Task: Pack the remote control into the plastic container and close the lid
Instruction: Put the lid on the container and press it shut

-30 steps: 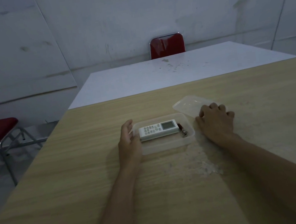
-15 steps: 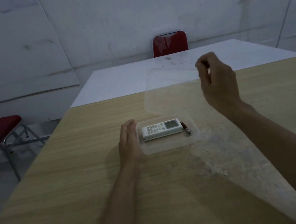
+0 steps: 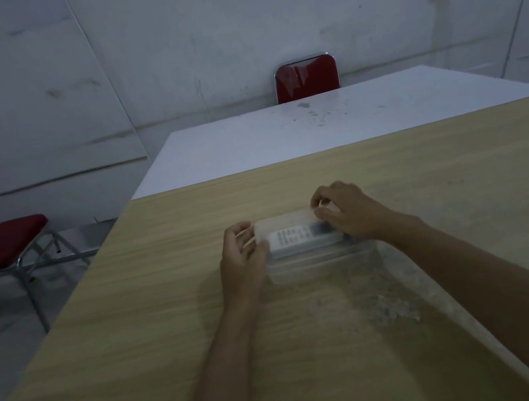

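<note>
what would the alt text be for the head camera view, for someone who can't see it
Two bare hands set a clear lid over a plastic container holding a white remote control: the left hand at its left end, the right hand at the far right corner. It sits on a wooden table; red chairs stand behind.

Dim room, pale scuffed panel walls. Light wood-grain bench abutting a white table. Red chair behind that table; another red chair at left.
</note>
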